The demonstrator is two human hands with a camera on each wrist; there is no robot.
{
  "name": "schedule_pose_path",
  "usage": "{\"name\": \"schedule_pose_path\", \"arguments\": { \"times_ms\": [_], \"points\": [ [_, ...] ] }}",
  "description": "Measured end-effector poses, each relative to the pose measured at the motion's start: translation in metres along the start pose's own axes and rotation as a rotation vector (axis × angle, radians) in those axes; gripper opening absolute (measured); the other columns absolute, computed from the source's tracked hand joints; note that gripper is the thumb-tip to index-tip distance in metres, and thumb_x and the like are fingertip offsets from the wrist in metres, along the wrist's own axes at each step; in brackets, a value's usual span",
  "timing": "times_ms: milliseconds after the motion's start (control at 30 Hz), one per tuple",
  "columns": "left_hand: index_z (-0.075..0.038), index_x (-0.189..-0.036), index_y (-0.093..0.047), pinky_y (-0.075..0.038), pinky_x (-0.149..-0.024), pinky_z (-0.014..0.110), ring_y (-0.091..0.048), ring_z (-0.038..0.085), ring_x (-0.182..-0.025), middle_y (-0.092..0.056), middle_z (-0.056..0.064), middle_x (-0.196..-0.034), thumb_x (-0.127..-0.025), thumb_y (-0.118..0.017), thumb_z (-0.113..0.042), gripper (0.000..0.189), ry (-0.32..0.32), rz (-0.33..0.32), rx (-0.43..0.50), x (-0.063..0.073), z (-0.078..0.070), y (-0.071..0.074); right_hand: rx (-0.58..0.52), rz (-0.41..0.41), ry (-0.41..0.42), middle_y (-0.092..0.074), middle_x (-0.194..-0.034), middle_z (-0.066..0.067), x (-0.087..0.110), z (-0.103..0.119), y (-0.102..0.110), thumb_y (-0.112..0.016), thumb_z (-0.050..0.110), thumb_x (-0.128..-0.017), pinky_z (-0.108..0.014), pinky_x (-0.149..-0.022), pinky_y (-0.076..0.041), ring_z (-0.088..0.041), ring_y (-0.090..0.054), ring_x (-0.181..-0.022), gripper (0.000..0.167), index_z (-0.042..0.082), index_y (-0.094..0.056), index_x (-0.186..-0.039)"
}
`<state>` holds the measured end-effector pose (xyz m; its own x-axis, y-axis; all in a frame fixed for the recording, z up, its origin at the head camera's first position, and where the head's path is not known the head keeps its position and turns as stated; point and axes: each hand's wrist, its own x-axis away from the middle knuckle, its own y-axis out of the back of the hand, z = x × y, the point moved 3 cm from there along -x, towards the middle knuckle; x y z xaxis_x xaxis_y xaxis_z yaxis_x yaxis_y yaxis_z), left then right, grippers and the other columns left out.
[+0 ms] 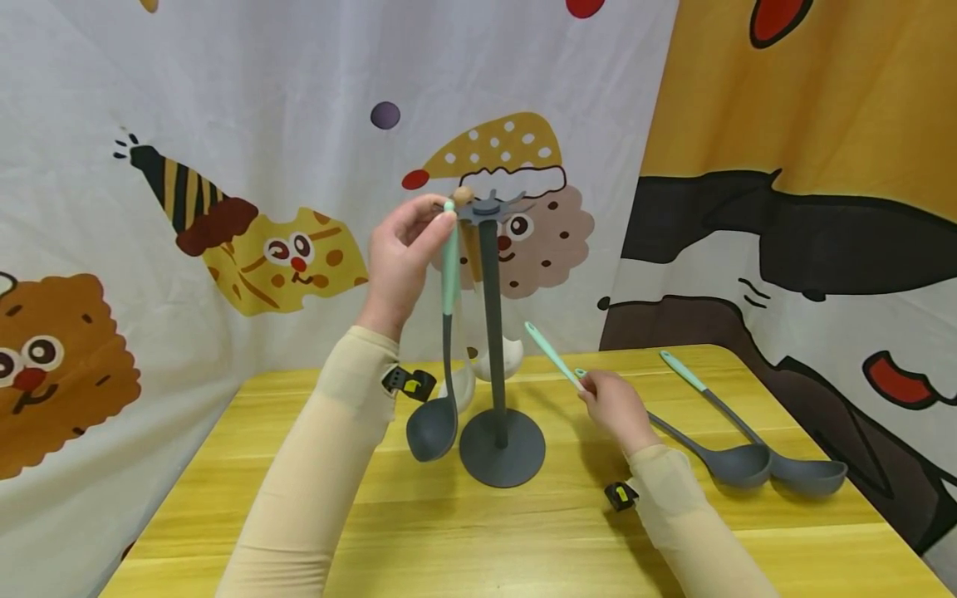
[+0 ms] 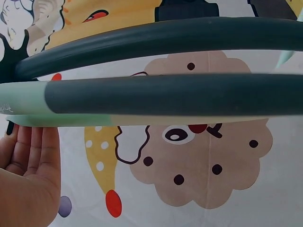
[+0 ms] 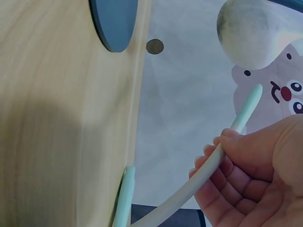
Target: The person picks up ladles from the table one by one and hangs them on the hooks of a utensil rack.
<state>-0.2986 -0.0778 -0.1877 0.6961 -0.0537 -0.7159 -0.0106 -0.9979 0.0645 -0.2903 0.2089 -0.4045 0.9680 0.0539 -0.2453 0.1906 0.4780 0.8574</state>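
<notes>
A dark grey ladle [image 1: 432,430] hangs upright, bowl down, at the left of the utensil stand [image 1: 491,332]. My left hand [image 1: 404,253] pinches the top of its mint handle, right beside the stand's hooks; whether the handle is on a hook I cannot tell. In the left wrist view the ladle's dark shaft [image 2: 165,94] crosses in front of the fingers. My right hand [image 1: 616,407] holds a utensil with a mint end [image 3: 248,109] and a cream shaft [image 3: 189,187], raised above the table to the right of the stand. That utensil's head is out of view.
Pale utensils hang behind the stand, with white heads [image 1: 503,357] and a wooden knob [image 1: 463,196]. On the table [image 1: 419,540], two dark grey utensils with mint handles lie at the right: one spoon-like [image 1: 740,465], one ladle-like [image 1: 811,476]. A printed curtain [image 1: 299,75] stands behind.
</notes>
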Motion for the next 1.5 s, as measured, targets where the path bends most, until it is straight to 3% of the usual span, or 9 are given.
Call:
{"name": "schedule_pose_path", "arguments": {
  "times_ms": [367,700,1233,1500],
  "points": [
    [-0.003,-0.113,-0.066,-0.046,-0.082,0.032,-0.059,0.021,-0.091,-0.065,0.004,-0.103,-0.092,-0.064,-0.029,0.034,0.013,-0.002,-0.001,0.001,0.0,0.0,-0.083,-0.072,0.015,-0.066,-0.094,-0.012,-0.001,0.007,0.008,-0.063,0.008,-0.096,-0.047,-0.076,-0.049,-0.029,-0.061,-0.083,0.01,0.0,-0.066,-0.103],
    [-0.002,-0.113,-0.066,-0.046,-0.081,0.032,-0.057,0.021,-0.09,-0.065,0.003,-0.102,-0.092,-0.064,-0.028,0.033,0.014,0.001,0.002,0.001,0.0,-0.001,-0.141,-0.139,0.066,-0.067,-0.096,-0.014,-0.003,0.015,0.019,-0.063,0.007,-0.096,-0.048,-0.076,-0.049,-0.03,-0.061,-0.084,0.012,0.0,-0.067,-0.105],
    [-0.003,-0.114,-0.066,-0.046,-0.084,0.034,-0.058,0.02,-0.092,-0.065,0.004,-0.103,-0.092,-0.064,-0.03,0.035,0.022,0.0,-0.005,0.0,0.001,0.0,-0.287,-0.322,0.125,-0.06,-0.096,-0.017,-0.007,0.043,0.044,-0.063,0.006,-0.096,-0.045,-0.074,-0.051,-0.031,-0.06,-0.084,0.016,-0.004,-0.065,-0.109],
    [-0.003,-0.114,-0.066,-0.046,-0.084,0.033,-0.058,0.02,-0.092,-0.065,0.004,-0.103,-0.091,-0.064,-0.03,0.036,0.014,-0.004,-0.006,0.0,0.002,0.001,-0.351,-0.347,0.13,-0.062,-0.099,-0.015,-0.011,0.054,0.053,-0.063,0.009,-0.097,-0.044,-0.079,-0.05,-0.029,-0.06,-0.088,0.016,-0.001,-0.065,-0.109]
  ]
}}
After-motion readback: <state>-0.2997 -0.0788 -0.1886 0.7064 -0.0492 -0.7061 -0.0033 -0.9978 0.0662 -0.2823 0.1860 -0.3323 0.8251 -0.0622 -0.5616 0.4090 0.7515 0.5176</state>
